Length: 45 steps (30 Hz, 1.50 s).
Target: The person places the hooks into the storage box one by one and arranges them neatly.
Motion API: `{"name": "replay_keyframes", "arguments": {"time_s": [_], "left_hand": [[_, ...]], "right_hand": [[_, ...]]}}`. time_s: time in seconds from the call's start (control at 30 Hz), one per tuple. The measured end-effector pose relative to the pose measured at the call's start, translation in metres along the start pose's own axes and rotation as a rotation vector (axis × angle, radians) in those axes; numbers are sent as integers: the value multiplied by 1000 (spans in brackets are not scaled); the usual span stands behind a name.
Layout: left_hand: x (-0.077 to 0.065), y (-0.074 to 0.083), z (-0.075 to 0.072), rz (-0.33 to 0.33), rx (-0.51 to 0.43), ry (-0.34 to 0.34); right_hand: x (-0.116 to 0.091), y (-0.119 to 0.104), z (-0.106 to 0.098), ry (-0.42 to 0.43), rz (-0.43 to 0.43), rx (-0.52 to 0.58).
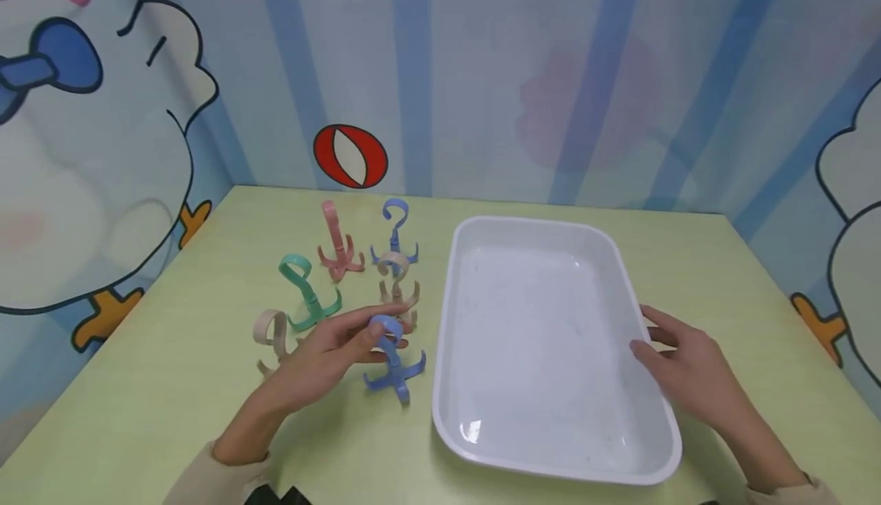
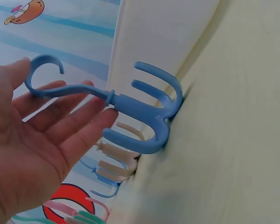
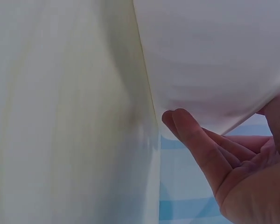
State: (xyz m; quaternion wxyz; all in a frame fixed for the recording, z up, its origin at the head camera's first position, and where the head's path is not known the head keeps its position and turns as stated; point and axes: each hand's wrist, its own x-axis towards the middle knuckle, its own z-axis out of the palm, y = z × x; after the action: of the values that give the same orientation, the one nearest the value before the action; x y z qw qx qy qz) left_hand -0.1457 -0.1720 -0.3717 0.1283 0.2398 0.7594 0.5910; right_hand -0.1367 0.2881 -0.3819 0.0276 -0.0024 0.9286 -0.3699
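Observation:
My left hand pinches the curled top of a blue multi-prong hanging hook, thumb in front and fingers behind. The hook stands upright, its upturned prongs at the table. In the left wrist view, the fingers lie fairly straight behind the stem of this blue hook. To its right lies a white rectangular tray with nothing in it. My right hand grips the tray's right side, thumb over the rim. In the right wrist view, fingertips touch the tray's outer wall.
Beyond the left hand stand more such hooks: a pink one, another blue one, a green one and beige ones, one partly hidden by the fingers. A printed wall borders the yellow-green table.

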Motion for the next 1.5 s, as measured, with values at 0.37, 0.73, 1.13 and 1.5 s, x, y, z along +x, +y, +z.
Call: {"name": "replay_keyframes", "arguments": {"time_s": [0.37,0.73,1.13,1.5], "left_hand": [[4,-12,2,114,-91,37],[9,-14,13,127,-133,124],[9,-1,13,99,-158,258],[15,16,13,101,-210,317]], "right_hand": [[1,1,-2,16,-30,44],[2,2,0,33,-28,54],[3,2,2,18,-26,71],[1,3,2,22,-18,66]]}}
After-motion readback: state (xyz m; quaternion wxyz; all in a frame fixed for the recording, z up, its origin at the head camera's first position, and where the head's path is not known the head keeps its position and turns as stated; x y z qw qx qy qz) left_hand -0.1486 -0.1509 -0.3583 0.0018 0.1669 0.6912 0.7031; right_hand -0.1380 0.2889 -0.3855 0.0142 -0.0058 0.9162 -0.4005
